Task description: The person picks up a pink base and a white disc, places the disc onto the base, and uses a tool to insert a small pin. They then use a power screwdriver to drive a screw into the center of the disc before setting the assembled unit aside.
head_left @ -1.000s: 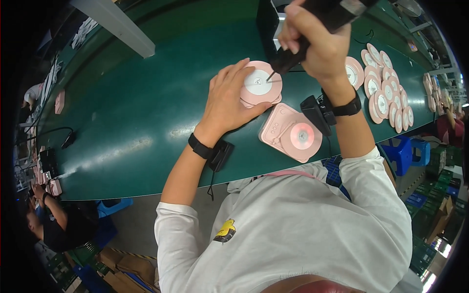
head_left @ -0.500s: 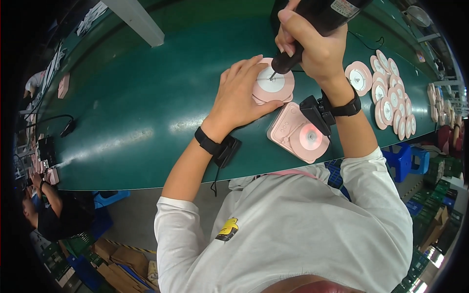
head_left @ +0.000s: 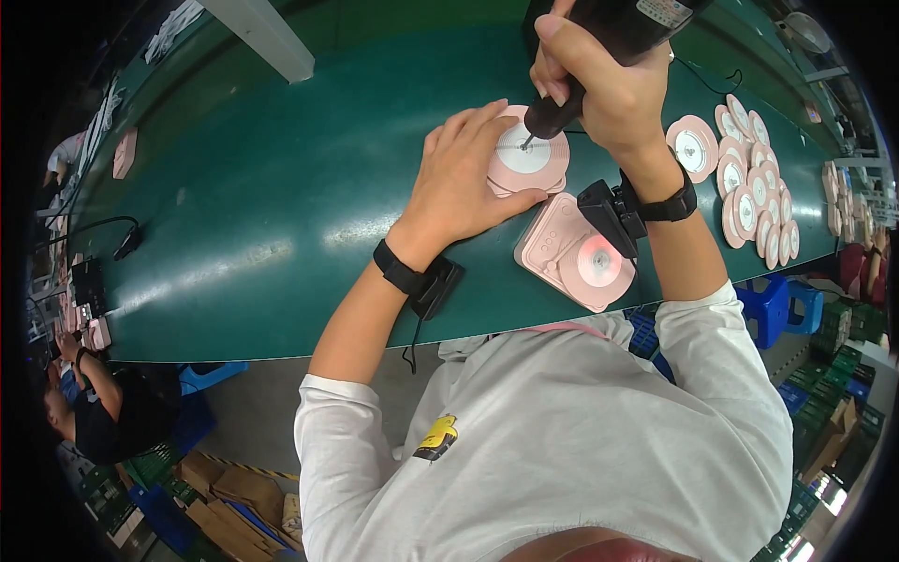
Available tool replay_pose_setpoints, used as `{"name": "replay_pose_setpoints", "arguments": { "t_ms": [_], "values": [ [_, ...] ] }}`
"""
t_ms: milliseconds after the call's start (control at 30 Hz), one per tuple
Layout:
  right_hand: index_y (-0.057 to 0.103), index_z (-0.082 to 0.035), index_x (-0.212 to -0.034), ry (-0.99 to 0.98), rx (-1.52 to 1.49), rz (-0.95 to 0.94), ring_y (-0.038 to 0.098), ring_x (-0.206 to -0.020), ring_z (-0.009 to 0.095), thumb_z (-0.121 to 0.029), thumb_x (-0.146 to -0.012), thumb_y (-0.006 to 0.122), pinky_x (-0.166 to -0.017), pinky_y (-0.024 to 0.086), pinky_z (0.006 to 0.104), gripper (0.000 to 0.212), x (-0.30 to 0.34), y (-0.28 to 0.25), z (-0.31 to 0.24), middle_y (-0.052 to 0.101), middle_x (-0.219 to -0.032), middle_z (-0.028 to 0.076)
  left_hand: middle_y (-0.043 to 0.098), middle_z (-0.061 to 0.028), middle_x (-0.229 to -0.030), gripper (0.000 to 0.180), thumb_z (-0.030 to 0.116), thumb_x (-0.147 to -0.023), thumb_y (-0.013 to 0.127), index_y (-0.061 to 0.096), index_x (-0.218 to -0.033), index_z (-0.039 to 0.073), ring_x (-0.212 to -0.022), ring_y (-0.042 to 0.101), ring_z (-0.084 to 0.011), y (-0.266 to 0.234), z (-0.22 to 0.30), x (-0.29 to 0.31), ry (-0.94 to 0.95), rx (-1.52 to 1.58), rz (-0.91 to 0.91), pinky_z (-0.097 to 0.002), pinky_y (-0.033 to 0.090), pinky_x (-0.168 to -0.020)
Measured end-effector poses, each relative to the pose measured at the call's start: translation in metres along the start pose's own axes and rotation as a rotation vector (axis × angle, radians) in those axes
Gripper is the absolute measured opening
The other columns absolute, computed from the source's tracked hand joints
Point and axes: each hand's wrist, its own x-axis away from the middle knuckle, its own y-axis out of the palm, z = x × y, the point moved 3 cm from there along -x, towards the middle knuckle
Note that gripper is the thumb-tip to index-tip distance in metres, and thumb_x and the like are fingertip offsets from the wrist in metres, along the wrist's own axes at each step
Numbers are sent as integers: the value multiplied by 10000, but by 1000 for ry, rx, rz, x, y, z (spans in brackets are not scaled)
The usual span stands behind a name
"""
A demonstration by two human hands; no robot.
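My right hand (head_left: 618, 94) is wrapped round a black electric screwdriver (head_left: 554, 114), whose thin bit points down at the middle of a pink disc with a white centre (head_left: 534, 175). The bit's tip appears to meet the disc's centre. My left hand (head_left: 457, 183) grips the left side of the disc and the pink part under it, with the thumb along the near edge. Close to my left thumb lies a pink square player-like unit (head_left: 540, 245) with a pink and white disc on it, lit reddish. My right wrist device hangs over part of that unit.
Several pink and white discs (head_left: 744, 211) lie overlapping on the green table (head_left: 243, 187) at right, with one disc (head_left: 691, 150) nearer me. A white post (head_left: 267, 42) stands at the back left. Another person (head_left: 112, 403) works at far left. Blue stools (head_left: 768, 314) stand beyond the front edge.
Both hands keep their holds, and the screwdriver bit stays at the disc's centre. Fine rings now show on the disc's face, which looked plainer before. The whole view has shifted slightly.
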Motion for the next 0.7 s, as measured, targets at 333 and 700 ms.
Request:
{"name": "replay_pose_setpoints", "arguments": {
  "t_ms": [333,700],
  "values": [
    [580,-33,-784,-4,23,3,513,-461,89,-60,-924,673,-468,410,243,170,1,1,2,565,-600,8,535,-167,-1478,828,463,-702,878,589,-1353,41,-1358,478,-359,-2,1,1,5,-4,1,-511,348,-1132],
    [615,-17,-853,-77,-100,167,540,-494,90,-97,-930,709,-480,420,236,145,33,-59,-62,588,-614,16,553,-186,-1448,862,281,-630,950,576,-1367,39,-1344,488,-404,-8,-2,-6,22,101,-74,-503,402,-1106]
  ]
}}
